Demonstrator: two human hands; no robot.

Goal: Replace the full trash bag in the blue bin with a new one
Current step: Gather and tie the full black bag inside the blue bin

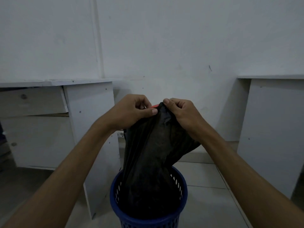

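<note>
Blue bin [148, 216] sits closest, at six o'clock below you. Black trash bag [153, 155] rises from it, long axis near upright, neck pointing to twelve. Your left hand [131, 111] and right hand [181, 112] both pinch that gathered neck, equally near; a straight upward lift looks next.

A single head-worn wide-angle view looks forward and down from close above the hands [156, 111], which meet at frame centre. It faces a white wall [164, 38], with the blue bin [115, 191] directly below at the bottom edge.
</note>
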